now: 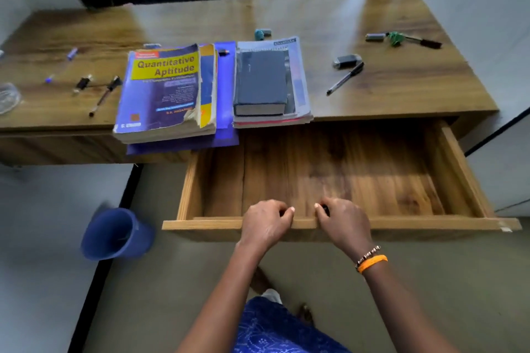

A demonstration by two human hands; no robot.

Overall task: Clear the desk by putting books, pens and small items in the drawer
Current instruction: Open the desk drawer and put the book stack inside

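Hands first: from the head camera I see my left hand [265,223] and right hand [342,221] side by side on the front edge of the pulled-out drawer [315,169], each grip curled tight over that wooden lip, the fingertips hidden inside it. The drawer's floor shows bare wood; its back runs under the table [401,23] into shadow. On the table, a stack topped by the Quantitative Aptitude book [163,92] overhangs the near edge, and what lies beneath it I can read only as a yellow cover and a blue sheet. Just right of it a dark book [261,82] lies on a pile of notebooks [298,77]. A black pen [345,79] sits to the right beside a small dark item I cannot identify. Far right, a marker [415,40] lies among blurred bits. At left are another pen [104,96], a binder clip [83,84] and a blue pen [61,64]; a clear object is cut off by the frame. A blue bucket [116,233] stands on the floor.
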